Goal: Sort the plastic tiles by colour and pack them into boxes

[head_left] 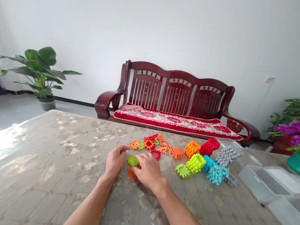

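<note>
Right up close on the tabletop (71, 194) there's an orange block (131, 173), with a green block (132, 160) just beyond, both sitting between my hands, probably so either can reach. My right hand (150, 169) curls over their right side, fingertips partly hidden; I can't tell if they're gripping. My left hand (116, 161) is half-curled beside the green one, its hold unclear too. Past them, loose blocks (149, 145), apparently spread for easy picking. Off right, stacks (218, 174) grouped by colour, likely for sorting's sake, then plastic boxes (252, 186); beyond, a wooden bench (177, 95).
</note>
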Action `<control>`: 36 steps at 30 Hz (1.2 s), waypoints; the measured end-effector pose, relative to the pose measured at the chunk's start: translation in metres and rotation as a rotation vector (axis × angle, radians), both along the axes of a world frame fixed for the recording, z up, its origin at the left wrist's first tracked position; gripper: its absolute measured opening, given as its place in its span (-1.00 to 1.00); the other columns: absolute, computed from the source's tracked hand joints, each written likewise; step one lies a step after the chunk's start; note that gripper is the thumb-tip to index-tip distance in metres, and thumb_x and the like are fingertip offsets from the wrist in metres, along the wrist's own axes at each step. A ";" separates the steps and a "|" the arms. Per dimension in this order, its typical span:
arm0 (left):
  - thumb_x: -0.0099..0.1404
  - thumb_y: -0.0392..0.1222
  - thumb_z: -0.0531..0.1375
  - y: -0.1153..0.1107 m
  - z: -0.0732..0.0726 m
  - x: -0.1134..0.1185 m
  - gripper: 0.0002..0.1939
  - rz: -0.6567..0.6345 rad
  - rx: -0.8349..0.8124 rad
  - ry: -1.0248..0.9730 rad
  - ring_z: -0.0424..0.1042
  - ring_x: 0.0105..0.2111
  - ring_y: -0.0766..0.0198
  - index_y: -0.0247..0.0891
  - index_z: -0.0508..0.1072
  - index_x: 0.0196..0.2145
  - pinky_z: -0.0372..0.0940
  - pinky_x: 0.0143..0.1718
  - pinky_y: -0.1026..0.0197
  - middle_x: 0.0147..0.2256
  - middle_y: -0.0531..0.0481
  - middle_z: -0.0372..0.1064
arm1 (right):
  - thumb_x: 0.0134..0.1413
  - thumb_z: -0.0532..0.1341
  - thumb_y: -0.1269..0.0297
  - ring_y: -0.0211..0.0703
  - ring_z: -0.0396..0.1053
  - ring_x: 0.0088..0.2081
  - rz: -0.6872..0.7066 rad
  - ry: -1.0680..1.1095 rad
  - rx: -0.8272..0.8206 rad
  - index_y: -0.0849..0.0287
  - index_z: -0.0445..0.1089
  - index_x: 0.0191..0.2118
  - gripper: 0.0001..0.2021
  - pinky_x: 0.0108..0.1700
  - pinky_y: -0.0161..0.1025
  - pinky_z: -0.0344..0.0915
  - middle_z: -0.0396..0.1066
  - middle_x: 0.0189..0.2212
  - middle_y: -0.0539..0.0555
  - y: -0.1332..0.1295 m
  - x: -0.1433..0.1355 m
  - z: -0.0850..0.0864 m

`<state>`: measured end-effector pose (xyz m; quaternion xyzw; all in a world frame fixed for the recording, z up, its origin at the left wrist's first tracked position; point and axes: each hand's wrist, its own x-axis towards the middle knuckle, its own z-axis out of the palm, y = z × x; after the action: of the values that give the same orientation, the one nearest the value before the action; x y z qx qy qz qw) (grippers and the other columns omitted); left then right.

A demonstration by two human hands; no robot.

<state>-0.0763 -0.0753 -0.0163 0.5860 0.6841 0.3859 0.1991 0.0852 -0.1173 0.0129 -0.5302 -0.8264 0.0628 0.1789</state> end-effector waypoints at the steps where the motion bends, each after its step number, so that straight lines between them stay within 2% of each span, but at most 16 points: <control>1: 0.18 -0.31 0.01 0.000 0.000 0.000 -0.65 0.001 -0.002 0.001 0.51 -0.23 0.17 -0.20 0.57 -0.24 0.31 -0.13 0.21 -0.25 -0.03 0.57 | 0.11 0.22 0.18 -0.06 0.35 -0.01 -0.017 -0.057 0.003 0.11 0.46 -0.12 -0.76 0.02 -0.17 0.24 0.50 -0.12 0.10 0.001 -0.003 -0.001; 3: 0.18 -0.31 0.01 0.000 0.000 0.000 -0.65 0.001 -0.003 0.007 0.51 -0.25 0.17 -0.20 0.57 -0.24 0.31 -0.14 0.21 -0.27 -0.02 0.57 | 0.17 0.17 0.22 -0.06 0.37 -0.06 -0.051 -0.131 0.027 0.13 0.47 -0.20 -0.82 -0.04 -0.19 0.24 0.52 -0.19 0.11 0.002 -0.006 -0.003; 6: 0.19 -0.32 0.01 -0.001 0.002 0.000 -0.65 -0.002 -0.012 0.018 0.50 -0.24 0.19 -0.19 0.57 -0.22 0.30 -0.16 0.24 -0.26 -0.01 0.58 | 0.24 0.09 0.25 -0.10 0.40 -0.11 -0.134 -0.138 0.045 0.12 0.46 -0.22 -0.80 -0.11 -0.25 0.23 0.53 -0.25 0.11 0.003 -0.002 -0.006; 10: 0.20 -0.34 0.03 -0.002 0.005 0.002 -0.65 0.017 -0.053 0.024 0.50 -0.21 0.21 -0.18 0.57 -0.20 0.28 -0.16 0.29 -0.24 0.00 0.58 | 0.29 0.01 0.27 -0.17 0.46 -0.26 -0.364 -0.061 -0.068 0.10 0.46 -0.21 -0.74 -0.26 -0.32 0.18 0.55 -0.29 0.10 0.002 0.021 -0.003; 12: 0.20 -0.34 0.03 -0.002 0.005 0.002 -0.65 0.010 -0.050 0.025 0.50 -0.20 0.22 -0.18 0.57 -0.21 0.28 -0.16 0.29 -0.23 0.00 0.57 | 0.29 0.00 0.27 -0.18 0.47 -0.24 -0.409 -0.017 -0.118 0.11 0.47 -0.21 -0.71 -0.26 -0.33 0.16 0.56 -0.27 0.10 0.000 0.038 -0.001; 14: 0.20 -0.34 0.02 -0.002 0.004 0.002 -0.65 0.001 -0.040 0.028 0.49 -0.21 0.21 -0.18 0.58 -0.21 0.28 -0.15 0.28 -0.23 0.00 0.57 | 0.30 0.00 0.26 -0.16 0.47 -0.20 -0.422 0.007 -0.131 0.12 0.48 -0.17 -0.70 -0.24 -0.33 0.18 0.56 -0.26 0.11 -0.003 0.055 0.000; 17: 0.20 -0.34 0.02 -0.002 0.003 0.003 -0.64 0.004 -0.036 0.043 0.50 -0.21 0.21 -0.17 0.58 -0.21 0.28 -0.16 0.28 -0.24 0.01 0.57 | 0.25 0.07 0.26 -0.12 0.44 -0.11 -0.445 0.019 -0.069 0.16 0.41 0.01 -0.70 -0.13 -0.30 0.21 0.53 -0.16 0.15 -0.009 0.071 -0.002; 20: 0.19 -0.34 0.02 -0.003 0.004 0.004 -0.64 0.010 -0.048 0.058 0.50 -0.21 0.20 -0.16 0.58 -0.21 0.28 -0.17 0.27 -0.23 0.01 0.57 | 0.16 0.17 0.24 -0.06 0.34 0.04 -0.387 0.011 0.013 0.18 0.34 0.12 -0.60 0.05 -0.24 0.17 0.45 0.00 0.17 -0.013 0.070 -0.007; 22: 0.19 -0.34 0.02 -0.003 0.005 0.004 -0.64 0.007 -0.061 0.058 0.50 -0.20 0.19 -0.16 0.58 -0.21 0.28 -0.17 0.27 -0.21 0.01 0.57 | 0.10 0.23 0.19 0.00 0.30 0.07 -0.339 -0.019 0.037 0.18 0.30 0.15 -0.51 0.10 -0.17 0.14 0.43 0.03 0.17 -0.015 0.064 -0.009; 25: 0.19 -0.34 0.02 -0.002 0.005 0.003 -0.63 0.005 -0.073 0.058 0.50 -0.19 0.19 -0.16 0.57 -0.20 0.28 -0.17 0.27 -0.20 0.01 0.57 | 0.05 0.27 0.16 0.05 0.31 0.02 -0.305 -0.079 0.041 0.15 0.29 0.17 -0.46 0.07 -0.12 0.16 0.46 -0.03 0.16 -0.015 0.054 -0.012; 30: 0.18 -0.34 0.03 -0.001 0.003 0.003 -0.64 0.002 -0.066 0.068 0.50 -0.19 0.20 -0.16 0.57 -0.20 0.28 -0.17 0.28 -0.21 0.02 0.57 | 0.06 0.24 0.25 0.01 0.33 -0.03 -0.293 -0.102 0.058 0.15 0.34 0.09 -0.57 0.02 -0.15 0.19 0.47 -0.09 0.16 -0.016 0.049 -0.019; 33: 0.17 -0.34 0.03 -0.002 0.004 0.003 -0.64 0.001 -0.066 0.073 0.50 -0.19 0.20 -0.16 0.57 -0.21 0.28 -0.17 0.28 -0.22 0.02 0.57 | 0.01 0.25 0.27 -0.02 0.36 -0.05 -0.305 -0.053 0.062 0.16 0.36 0.06 -0.57 0.02 -0.18 0.20 0.48 -0.10 0.14 -0.019 0.052 -0.020; 36: 0.18 -0.34 0.03 -0.003 0.005 0.003 -0.63 -0.003 -0.068 0.063 0.50 -0.19 0.19 -0.16 0.57 -0.20 0.28 -0.16 0.27 -0.22 0.02 0.57 | -0.01 0.26 0.26 -0.04 0.38 -0.07 -0.351 0.010 0.095 0.16 0.36 0.05 -0.56 0.00 -0.21 0.22 0.49 -0.12 0.12 -0.022 0.066 -0.012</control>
<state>-0.0729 -0.0785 -0.0114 0.5916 0.7019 0.3438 0.1978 0.1511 -0.1394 0.0012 -0.6569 -0.7223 -0.0059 0.2161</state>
